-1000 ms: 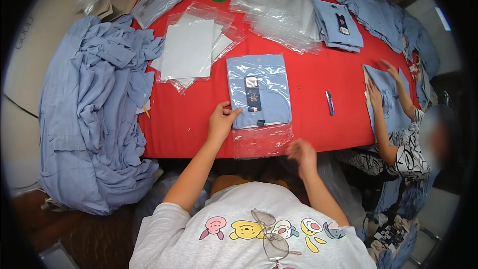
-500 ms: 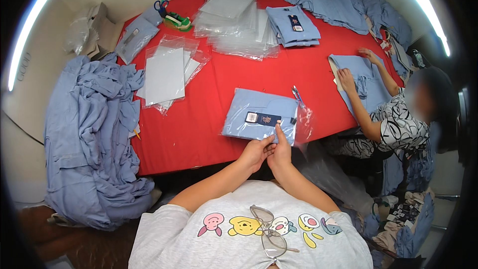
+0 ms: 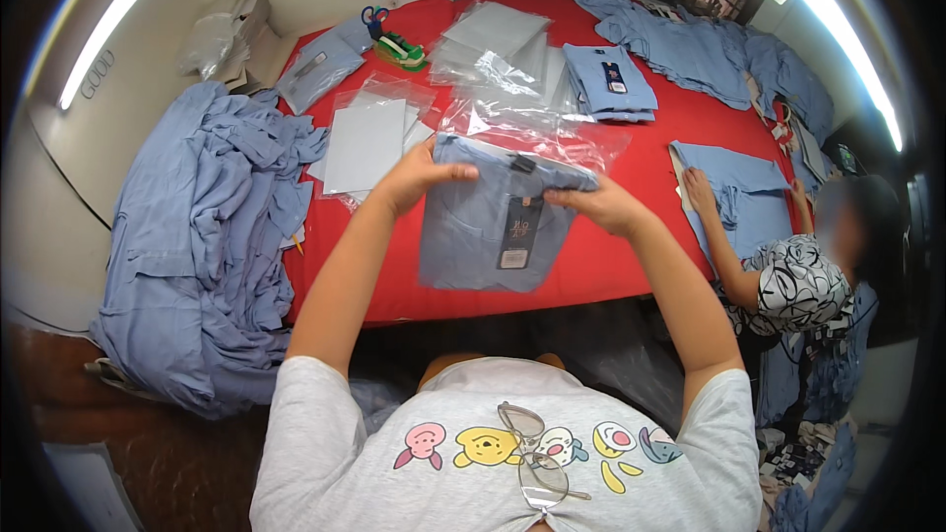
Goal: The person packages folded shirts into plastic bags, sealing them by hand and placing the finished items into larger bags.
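Left fingers: curled over the upper left corner of the folded blue shirt (image 3: 473,227), thumb on top, gripping it.
Right fingers: pinched on the upper right edge of the same shirt, closed on the cloth.
Left hand (image 3: 419,175): centre of the frame, forearm rising from the lower edge.
Right hand (image 3: 601,205): just right of centre, level with the left hand.
Folded blue shirt: held up between both hands at the frame's centre, over the near edge of the red table (image 3: 631,266); a dark hang tag (image 3: 518,232) lies on its front.
Clear plastic bag (image 3: 537,128): directly above the shirt, its mouth touching the shirt's top edge.
Grey card sheets (image 3: 365,143): left of the left hand, inside clear sleeves.
Heap of blue garments (image 3: 197,236): left of the frame, draped over the table's left end.
Folded shirt stack (image 3: 609,84): upper centre, well apart from the hands.
Tape dispenser (image 3: 399,47): upper left of centre, scissors (image 3: 373,15) beside it.
Co-worker's hand (image 3: 698,187): right of the frame, flat on a spread blue shirt (image 3: 749,202).
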Tool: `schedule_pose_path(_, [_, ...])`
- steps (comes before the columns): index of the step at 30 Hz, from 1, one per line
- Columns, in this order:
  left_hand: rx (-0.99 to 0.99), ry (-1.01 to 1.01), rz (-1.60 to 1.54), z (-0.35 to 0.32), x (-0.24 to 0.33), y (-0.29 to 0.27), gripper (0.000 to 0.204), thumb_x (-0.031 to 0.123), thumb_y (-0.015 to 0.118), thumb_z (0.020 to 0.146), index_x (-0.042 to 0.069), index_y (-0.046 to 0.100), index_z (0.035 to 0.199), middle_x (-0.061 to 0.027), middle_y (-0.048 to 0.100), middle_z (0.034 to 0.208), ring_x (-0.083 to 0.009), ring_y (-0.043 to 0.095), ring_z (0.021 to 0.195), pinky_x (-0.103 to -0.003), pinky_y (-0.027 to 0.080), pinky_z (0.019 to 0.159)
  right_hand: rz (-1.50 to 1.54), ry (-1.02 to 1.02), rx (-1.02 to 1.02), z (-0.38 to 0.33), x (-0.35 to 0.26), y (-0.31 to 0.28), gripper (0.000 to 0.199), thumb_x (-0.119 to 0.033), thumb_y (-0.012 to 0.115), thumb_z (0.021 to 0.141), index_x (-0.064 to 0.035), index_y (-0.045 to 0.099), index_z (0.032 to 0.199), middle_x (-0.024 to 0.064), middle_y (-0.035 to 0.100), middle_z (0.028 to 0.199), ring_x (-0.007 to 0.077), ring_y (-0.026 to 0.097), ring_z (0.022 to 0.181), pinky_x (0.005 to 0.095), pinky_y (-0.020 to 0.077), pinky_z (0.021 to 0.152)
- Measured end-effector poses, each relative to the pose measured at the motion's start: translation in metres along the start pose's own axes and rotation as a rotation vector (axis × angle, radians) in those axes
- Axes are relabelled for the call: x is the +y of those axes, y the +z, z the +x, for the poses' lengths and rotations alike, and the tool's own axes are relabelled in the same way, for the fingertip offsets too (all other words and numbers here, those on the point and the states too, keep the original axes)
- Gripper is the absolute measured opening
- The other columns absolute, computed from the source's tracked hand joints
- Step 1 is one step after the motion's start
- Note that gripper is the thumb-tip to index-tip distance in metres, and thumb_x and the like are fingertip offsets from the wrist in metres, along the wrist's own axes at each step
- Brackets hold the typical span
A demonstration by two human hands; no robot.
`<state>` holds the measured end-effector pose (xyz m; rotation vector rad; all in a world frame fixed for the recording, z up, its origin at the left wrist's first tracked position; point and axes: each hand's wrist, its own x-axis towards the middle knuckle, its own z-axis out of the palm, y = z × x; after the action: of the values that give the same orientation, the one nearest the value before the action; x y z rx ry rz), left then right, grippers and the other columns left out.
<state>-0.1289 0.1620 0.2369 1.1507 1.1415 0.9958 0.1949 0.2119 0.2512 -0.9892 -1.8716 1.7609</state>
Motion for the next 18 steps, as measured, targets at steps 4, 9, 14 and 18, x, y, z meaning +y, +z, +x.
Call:
schedule_pose_path(4, [0.139,0.142,0.053,-0.014,0.012,-0.002,0.032,0.003,0.084,0.085,-0.003,0.075,0.116,-0.0099,0.077,0.113,-0.0201,0.075,0.101,-0.035,0.057,0.100,-0.206,-0.230,0.014,0.012,-0.019,0.010,0.028,-0.016,0.073,0.101,-0.0018,0.073,0.125,0.0050,0.076,0.113,0.0119,0.065,0.110,0.0330,0.0510,0.099])
schedule_pose_path(9, [0.241,0.727,0.676,-0.060,-0.063,0.024,0.028,-0.005,0.076,0.086,0.005,0.079,0.111,-0.0086,0.079,0.116,-0.0274,0.073,0.117,-0.042,0.056,0.104,-0.537,-0.566,0.143,0.002,0.063,0.026,0.038,-0.001,0.073,0.087,-0.0061,0.077,0.124,0.0097,0.074,0.133,0.0264,0.062,0.134,0.0422,0.0450,0.113])
schedule_pose_path(14, [0.139,0.566,1.053,-0.125,-0.240,0.033,0.028,0.011,0.073,0.091,0.011,0.077,0.119,-0.0068,0.070,0.139,-0.0301,0.060,0.137,-0.045,0.049,0.114,-0.840,-0.354,0.221,-0.049,0.213,0.096,0.050,-0.001,0.072,0.084,-0.0182,0.075,0.131,0.0108,0.058,0.155,0.0339,0.049,0.148,0.0471,0.0397,0.119])
schedule_pose_path(18, [0.123,0.487,1.056,-0.154,-0.259,0.039,0.031,0.012,0.073,0.094,0.010,0.075,0.125,-0.0084,0.064,0.148,-0.0308,0.054,0.143,-0.046,0.046,0.118,-0.971,-0.369,0.278,-0.073,0.240,0.126,0.047,-0.011,0.079,0.084,-0.0191,0.075,0.130,0.0137,0.053,0.159,0.0341,0.049,0.148,0.0476,0.0417,0.116])
